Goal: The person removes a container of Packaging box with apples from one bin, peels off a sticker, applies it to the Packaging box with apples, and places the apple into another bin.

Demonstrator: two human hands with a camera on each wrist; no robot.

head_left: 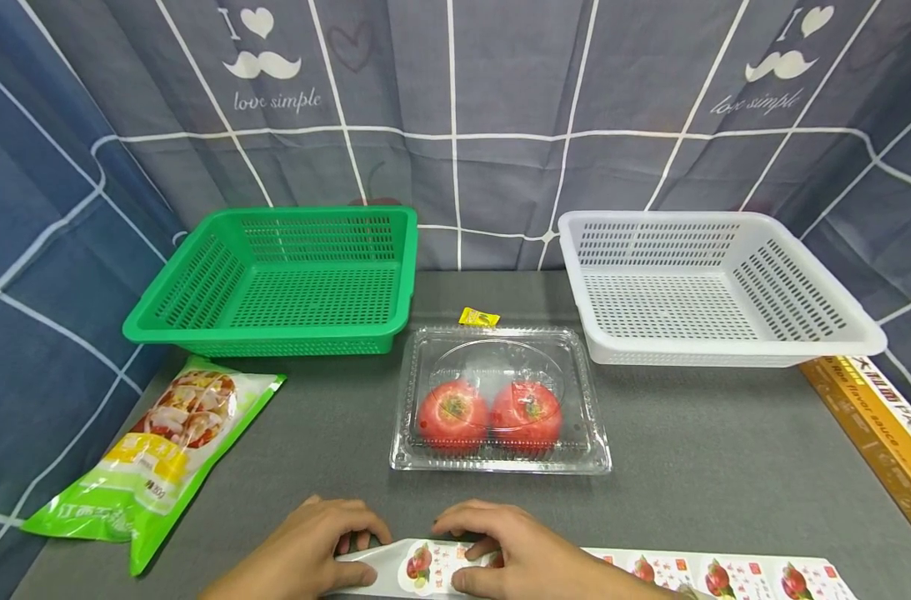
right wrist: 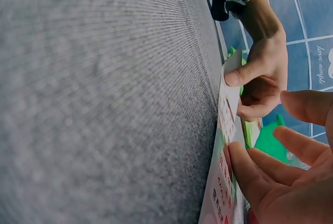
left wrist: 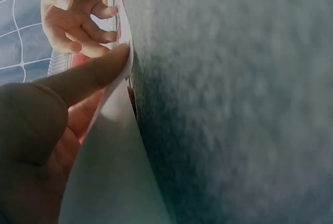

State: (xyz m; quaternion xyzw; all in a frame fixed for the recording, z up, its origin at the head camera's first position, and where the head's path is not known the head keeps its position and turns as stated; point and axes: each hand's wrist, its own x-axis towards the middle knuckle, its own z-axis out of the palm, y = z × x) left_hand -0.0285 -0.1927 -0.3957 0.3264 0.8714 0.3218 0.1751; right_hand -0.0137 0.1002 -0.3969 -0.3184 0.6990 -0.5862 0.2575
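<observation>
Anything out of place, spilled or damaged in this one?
No spill or damage stands out. Mildly odd: a small yellow packet lying loose behind the clear container of red fruits, outside the green basket and the white basket. The label strip bends up at the left hand, but that looks like handling.

The label strip [head_left: 417, 568] looks like smooth, faintly shiny paper, the lidded box [head_left: 455, 463] clear glossy plastic, the bag [head_left: 151, 458] glossy film, the curtain [head_left: 508, 75] cloth, the desk [head_left: 312, 433] matt and finely ribbed.
</observation>
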